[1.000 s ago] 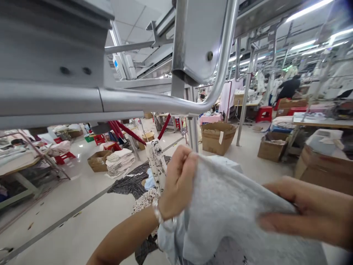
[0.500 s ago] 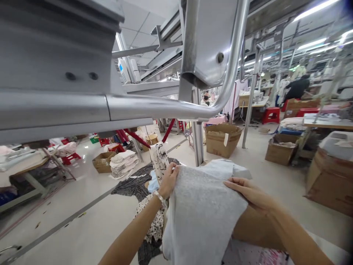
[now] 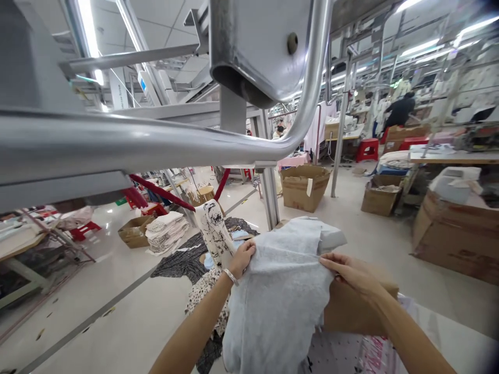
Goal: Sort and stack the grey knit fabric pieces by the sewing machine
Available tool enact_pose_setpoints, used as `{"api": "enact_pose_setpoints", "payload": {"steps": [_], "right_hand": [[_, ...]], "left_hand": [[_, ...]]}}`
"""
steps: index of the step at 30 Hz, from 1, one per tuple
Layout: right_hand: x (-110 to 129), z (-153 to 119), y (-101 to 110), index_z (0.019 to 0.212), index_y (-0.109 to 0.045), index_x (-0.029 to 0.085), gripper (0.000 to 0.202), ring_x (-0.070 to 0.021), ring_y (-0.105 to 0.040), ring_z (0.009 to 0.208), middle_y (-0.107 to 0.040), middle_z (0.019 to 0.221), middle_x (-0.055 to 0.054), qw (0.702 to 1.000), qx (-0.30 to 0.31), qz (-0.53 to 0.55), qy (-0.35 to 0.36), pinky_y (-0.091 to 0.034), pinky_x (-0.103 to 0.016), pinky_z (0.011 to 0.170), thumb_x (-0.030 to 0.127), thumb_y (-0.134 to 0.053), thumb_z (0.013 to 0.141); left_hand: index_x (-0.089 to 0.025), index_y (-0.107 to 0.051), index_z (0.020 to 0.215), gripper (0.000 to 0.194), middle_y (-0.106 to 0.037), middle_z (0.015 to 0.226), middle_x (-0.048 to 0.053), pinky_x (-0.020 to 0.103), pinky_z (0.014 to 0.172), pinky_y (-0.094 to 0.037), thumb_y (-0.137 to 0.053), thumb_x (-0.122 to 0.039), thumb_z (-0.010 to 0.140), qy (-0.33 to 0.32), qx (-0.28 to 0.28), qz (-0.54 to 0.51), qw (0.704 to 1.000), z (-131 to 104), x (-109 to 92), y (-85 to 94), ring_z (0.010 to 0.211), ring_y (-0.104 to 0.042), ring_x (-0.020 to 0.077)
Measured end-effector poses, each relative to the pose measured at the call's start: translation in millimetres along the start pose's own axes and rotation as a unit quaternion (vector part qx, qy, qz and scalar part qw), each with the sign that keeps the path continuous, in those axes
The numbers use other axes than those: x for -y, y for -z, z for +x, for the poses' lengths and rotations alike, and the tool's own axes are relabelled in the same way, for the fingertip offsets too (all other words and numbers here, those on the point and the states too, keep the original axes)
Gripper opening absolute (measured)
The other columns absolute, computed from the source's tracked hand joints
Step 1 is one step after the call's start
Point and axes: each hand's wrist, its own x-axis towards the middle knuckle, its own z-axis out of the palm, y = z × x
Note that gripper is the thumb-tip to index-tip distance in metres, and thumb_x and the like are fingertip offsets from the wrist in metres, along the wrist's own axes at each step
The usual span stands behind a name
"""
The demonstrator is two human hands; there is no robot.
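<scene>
Under the steel rail (image 3: 156, 140), both hands have stretched farther apart: left hand (image 3: 242, 258) and right hand (image 3: 349, 272) each pinch the pale grey cloth (image 3: 280, 296), now spread flat above a cardboard box (image 3: 353, 311).

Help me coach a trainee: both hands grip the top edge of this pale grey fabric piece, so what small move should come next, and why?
Probably draw the hands apart to pull the top edge taut. The left hand and right hand pinch the grey fabric at opposite ends of a seam line, yet the cloth hangs rumpled below them over the cardboard box.
</scene>
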Motion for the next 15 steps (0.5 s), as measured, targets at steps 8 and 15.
{"api": "enact_pose_setpoints", "payload": {"steps": [8,15], "right_hand": [[-5.0,7.9,-1.0,0.077,-0.068,0.016,0.055,-0.0131,-0.041,0.057,-0.054,0.066,0.000,1.000,-0.016,-0.007,-0.009,-0.030,-0.026,0.051,0.065,-0.073,0.053],[-7.8,-47.4,-18.1,0.057,-0.050,0.022,0.050,-0.0154,-0.038,0.061,-0.041,0.059,0.003,0.989,-0.095,-0.090,0.072,-0.032,-0.027,0.056,0.067,-0.070,0.061]], "left_hand": [[-0.014,-0.059,0.077,0.043,-0.058,0.075,0.001,0.028,0.066,-0.042,-0.077,-0.053,0.070,0.062,0.091,-0.064,0.992,6.4,-1.3,0.9,0.071,-0.054,0.0162],[-0.014,-0.064,0.086,0.054,-0.063,0.080,0.001,0.024,0.070,-0.042,-0.081,-0.059,0.060,0.025,0.048,-0.148,0.988,-30.4,-30.4,4.9,0.079,-0.056,0.0171]]}}
